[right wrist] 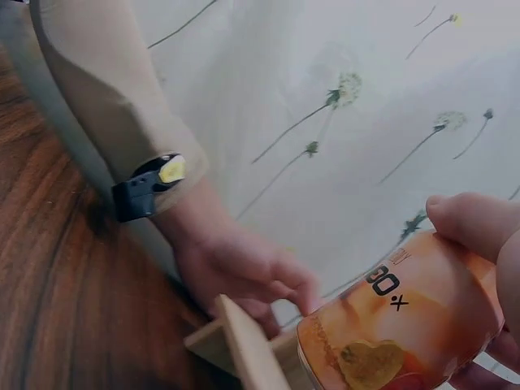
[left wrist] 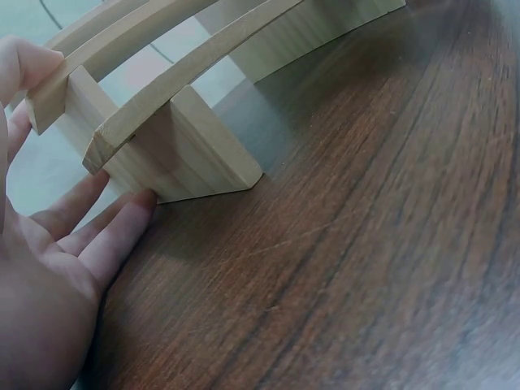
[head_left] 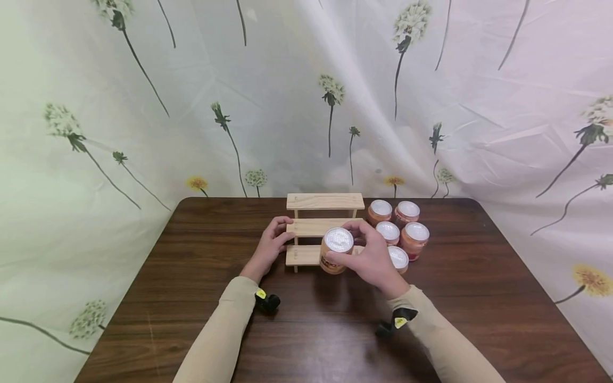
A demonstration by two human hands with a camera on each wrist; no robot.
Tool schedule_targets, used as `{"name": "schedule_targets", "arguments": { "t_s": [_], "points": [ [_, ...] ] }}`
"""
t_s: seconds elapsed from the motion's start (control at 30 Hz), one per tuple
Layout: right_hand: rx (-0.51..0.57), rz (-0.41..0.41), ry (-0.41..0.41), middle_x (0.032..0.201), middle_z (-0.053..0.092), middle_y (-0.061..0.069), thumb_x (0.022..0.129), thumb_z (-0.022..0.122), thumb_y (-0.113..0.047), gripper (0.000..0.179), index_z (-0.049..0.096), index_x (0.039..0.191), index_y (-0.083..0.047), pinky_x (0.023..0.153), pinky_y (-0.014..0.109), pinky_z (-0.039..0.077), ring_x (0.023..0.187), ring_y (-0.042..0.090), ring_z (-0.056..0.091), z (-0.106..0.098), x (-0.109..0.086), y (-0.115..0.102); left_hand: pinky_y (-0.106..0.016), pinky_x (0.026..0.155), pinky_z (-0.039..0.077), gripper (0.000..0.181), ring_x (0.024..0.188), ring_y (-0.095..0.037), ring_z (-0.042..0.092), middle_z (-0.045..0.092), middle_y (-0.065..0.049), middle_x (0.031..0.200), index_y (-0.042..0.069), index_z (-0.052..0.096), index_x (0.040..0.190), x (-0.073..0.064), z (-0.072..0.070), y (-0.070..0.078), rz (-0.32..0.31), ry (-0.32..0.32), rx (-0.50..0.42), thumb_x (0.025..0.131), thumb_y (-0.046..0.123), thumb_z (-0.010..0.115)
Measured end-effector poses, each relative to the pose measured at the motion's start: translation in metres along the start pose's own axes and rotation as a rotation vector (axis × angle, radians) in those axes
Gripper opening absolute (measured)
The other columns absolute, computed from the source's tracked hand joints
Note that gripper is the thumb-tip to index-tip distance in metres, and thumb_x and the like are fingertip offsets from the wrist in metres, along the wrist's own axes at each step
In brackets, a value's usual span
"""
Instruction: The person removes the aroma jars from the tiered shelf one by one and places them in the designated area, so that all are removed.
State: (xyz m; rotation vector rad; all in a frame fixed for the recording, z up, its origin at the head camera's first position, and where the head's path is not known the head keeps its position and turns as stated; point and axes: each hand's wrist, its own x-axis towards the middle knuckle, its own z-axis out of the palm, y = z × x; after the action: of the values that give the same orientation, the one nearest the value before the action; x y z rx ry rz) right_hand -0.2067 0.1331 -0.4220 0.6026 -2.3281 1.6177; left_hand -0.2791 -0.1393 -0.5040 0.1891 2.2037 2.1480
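A small three-step wooden rack [head_left: 320, 227] stands near the table's back edge. At its left end, my left hand [head_left: 269, 246] holds the middle step's end. In the left wrist view, two fingertips [left wrist: 145, 199] of that hand rest straight against the rack's side panel [left wrist: 213, 146]. My right hand [head_left: 375, 258] grips an orange-labelled jar [right wrist: 398, 317] with a pale lid [head_left: 339, 240], thumb on one side and fingers on the other. This jar is upright, in front of the lower step's right part, which it partly hides. Whether it touches the step I cannot tell.
Several similar jars [head_left: 414, 242] stand grouped right of the rack; the right hand partly covers the nearest jar [head_left: 398, 258]. The dark wooden table [head_left: 306, 330] carries everything. A dandelion-printed curtain [head_left: 287, 106] hangs behind it.
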Motion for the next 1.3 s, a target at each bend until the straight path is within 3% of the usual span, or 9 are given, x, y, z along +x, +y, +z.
{"name": "schedule_targets", "arguments": {
  "t_s": [0.2, 0.47, 0.7, 0.87, 1.07, 1.3],
  "points": [
    [0.017, 0.038, 0.03, 0.102, 0.069, 0.007, 0.072, 0.097, -0.016, 0.057, 0.066, 0.12, -0.009, 0.071, 0.03, 0.053, 0.084, 0.021, 0.064, -0.025, -0.001, -0.01, -0.036, 0.087, 0.053, 0.034, 0.124, -0.031, 0.057, 0.055, -0.017, 0.145, 0.012, 0.052, 0.137, 0.0, -0.001, -0.001, -0.008, 0.004, -0.002, 0.104, 0.012, 0.061],
    [0.001, 0.122, 0.076, 0.109, 0.065, 0.008, 0.075, 0.096, -0.013, 0.056, 0.064, 0.121, -0.008, 0.082, 0.032, 0.055, 0.095, 0.024, 0.064, -0.05, -0.004, -0.012, -0.036, 0.088, 0.053, 0.035, 0.124, -0.032, 0.057, 0.054, -0.017, 0.146, 0.011, 0.051, 0.138, 0.0, -0.001, -0.001, -0.009, 0.001, 0.01, 0.105, 0.012, 0.061],
    [-0.012, 0.111, 0.131, 0.111, 0.066, 0.01, 0.077, 0.094, -0.009, 0.054, 0.065, 0.121, -0.004, 0.074, 0.024, 0.055, 0.09, 0.02, 0.066, -0.074, -0.007, -0.01, -0.036, 0.088, 0.053, 0.035, 0.124, -0.032, 0.057, 0.054, -0.017, 0.145, 0.011, 0.051, 0.139, 0.0, 0.0, -0.002, -0.011, 0.0, 0.008, 0.105, 0.012, 0.06],
    [-0.023, 0.106, 0.189, 0.113, 0.065, 0.008, 0.078, 0.093, -0.006, 0.053, 0.063, 0.122, -0.002, 0.077, 0.024, 0.058, 0.091, 0.017, 0.069, -0.092, -0.01, -0.009, -0.035, 0.086, 0.054, 0.035, 0.121, -0.029, 0.057, 0.055, -0.017, 0.144, 0.011, 0.051, 0.138, 0.001, 0.001, -0.004, -0.003, 0.001, 0.007, 0.105, 0.011, 0.061],
    [-0.016, 0.1, 0.247, 0.109, 0.068, 0.001, 0.079, 0.091, -0.002, 0.052, 0.061, 0.122, 0.002, 0.072, 0.022, 0.057, 0.087, 0.01, 0.068, -0.112, -0.015, -0.008, -0.034, 0.085, 0.054, 0.035, 0.119, -0.027, 0.058, 0.055, -0.018, 0.144, 0.01, 0.051, 0.138, 0.001, 0.001, -0.004, 0.002, 0.0, 0.005, 0.105, 0.01, 0.061],
    [-0.083, 0.129, 0.31, 0.109, 0.07, -0.004, 0.077, 0.093, -0.005, 0.054, 0.064, 0.122, 0.0, 0.075, 0.017, 0.055, 0.092, 0.007, 0.068, -0.129, -0.025, 0.0, -0.036, 0.086, 0.053, 0.034, 0.123, -0.03, 0.057, 0.054, -0.017, 0.144, 0.011, 0.051, 0.137, 0.0, 0.0, -0.002, 0.003, 0.007, 0.009, 0.105, 0.011, 0.061]
  ]
}}
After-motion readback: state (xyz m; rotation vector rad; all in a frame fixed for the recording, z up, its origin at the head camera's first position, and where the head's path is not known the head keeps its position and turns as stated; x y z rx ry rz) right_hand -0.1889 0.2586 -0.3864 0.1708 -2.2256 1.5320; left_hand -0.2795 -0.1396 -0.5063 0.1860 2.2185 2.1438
